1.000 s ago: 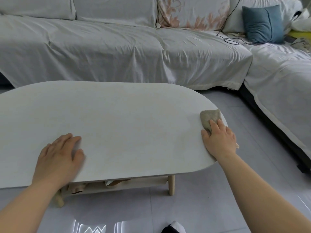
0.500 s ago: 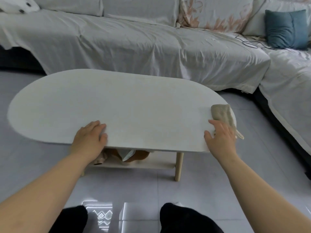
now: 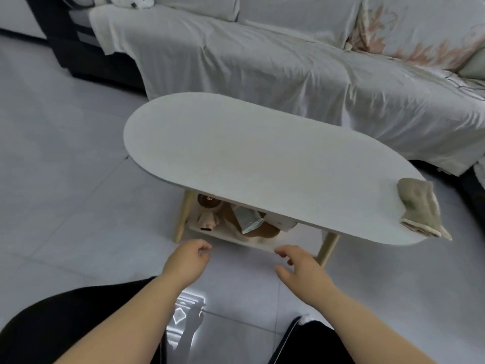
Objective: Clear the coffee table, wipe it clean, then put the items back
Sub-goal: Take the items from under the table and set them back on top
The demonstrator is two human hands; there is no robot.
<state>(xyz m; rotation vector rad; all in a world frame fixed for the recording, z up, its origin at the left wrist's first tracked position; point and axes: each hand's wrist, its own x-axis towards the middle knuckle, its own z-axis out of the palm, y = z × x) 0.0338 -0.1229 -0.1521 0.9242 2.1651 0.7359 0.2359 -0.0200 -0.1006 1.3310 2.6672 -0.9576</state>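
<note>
Off the white coffee table now and down by its low shelf of things, with the tan cloth left on the table's right end, the left hand and right hand hang loosely curled, holding nothing.

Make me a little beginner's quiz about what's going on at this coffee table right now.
1. True or false: the cloth lies on the coffee table top, at the end on the person's right.
2. What do the left hand and right hand hold? A) the cloth B) a cup C) nothing
3. Fill in: the silver pouch sits on the ___ under the tabletop.

Key: 1 true; 2 C; 3 shelf.
</note>
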